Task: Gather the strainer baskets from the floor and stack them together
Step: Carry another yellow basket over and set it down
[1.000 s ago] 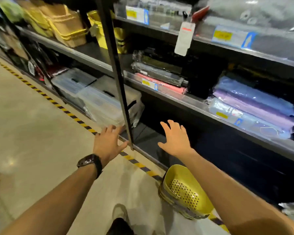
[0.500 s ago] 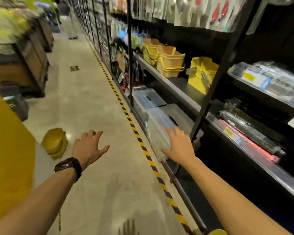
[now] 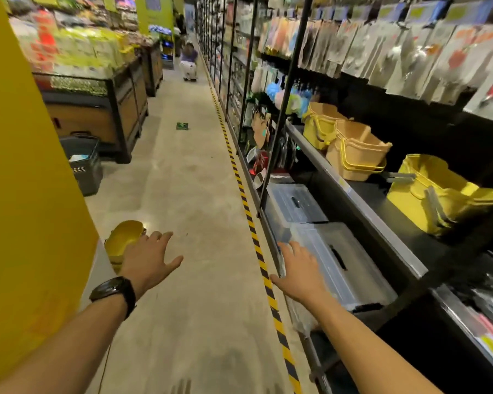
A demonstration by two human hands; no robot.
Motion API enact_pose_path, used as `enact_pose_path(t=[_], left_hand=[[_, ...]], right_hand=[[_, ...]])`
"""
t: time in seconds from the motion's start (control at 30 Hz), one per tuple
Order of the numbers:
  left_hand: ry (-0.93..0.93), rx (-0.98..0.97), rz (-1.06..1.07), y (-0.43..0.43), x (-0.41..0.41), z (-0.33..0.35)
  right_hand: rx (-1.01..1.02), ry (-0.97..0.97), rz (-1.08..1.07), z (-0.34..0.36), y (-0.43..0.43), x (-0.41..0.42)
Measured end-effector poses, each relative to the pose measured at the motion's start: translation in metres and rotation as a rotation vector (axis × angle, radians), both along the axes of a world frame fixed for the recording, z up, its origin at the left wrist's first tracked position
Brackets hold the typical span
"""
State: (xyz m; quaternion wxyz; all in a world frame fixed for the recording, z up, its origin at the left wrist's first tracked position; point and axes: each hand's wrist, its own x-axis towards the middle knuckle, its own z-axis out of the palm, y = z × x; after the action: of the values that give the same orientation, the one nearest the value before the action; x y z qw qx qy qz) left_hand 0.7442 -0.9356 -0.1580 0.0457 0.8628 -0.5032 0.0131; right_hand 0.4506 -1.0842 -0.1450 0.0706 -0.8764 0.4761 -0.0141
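Both hands empty, fingers spread: left hand (image 3: 150,258) overlaps the yellow strainer baskets (image 3: 123,241) (contact unclear), right hand (image 3: 299,270) well apart.

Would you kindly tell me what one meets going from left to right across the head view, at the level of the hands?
Yellow pillar → yellow strainer baskets on the floor → left hand → black-and-yellow floor tape → right hand → clear lidded storage box on the bottom shelf.

to my right, shelving (image 3: 362,200) holds clear lidded bins (image 3: 336,257) and yellow buckets (image 3: 436,194); hazard tape (image 3: 248,214) lines the floor (image 3: 188,194).
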Motion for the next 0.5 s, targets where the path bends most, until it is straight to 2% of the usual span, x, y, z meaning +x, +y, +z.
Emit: enact_pose_path(t=[0.13,0.37,0.5], left_hand=[[0.011,0.017,0.039,-0.05,0.015,-0.007],[-0.008,0.032,0.219,-0.129,0.047,-0.012],[-0.004,0.056,0.265,-0.161,0.065,-0.021]], right_hand=[[0.003,0.01,0.018,-0.012,-0.076,0.035],[0.03,0.006,0.187,-0.023,-0.201,0.106],[0.051,0.021,0.276,-0.035,-0.244,0.16]])
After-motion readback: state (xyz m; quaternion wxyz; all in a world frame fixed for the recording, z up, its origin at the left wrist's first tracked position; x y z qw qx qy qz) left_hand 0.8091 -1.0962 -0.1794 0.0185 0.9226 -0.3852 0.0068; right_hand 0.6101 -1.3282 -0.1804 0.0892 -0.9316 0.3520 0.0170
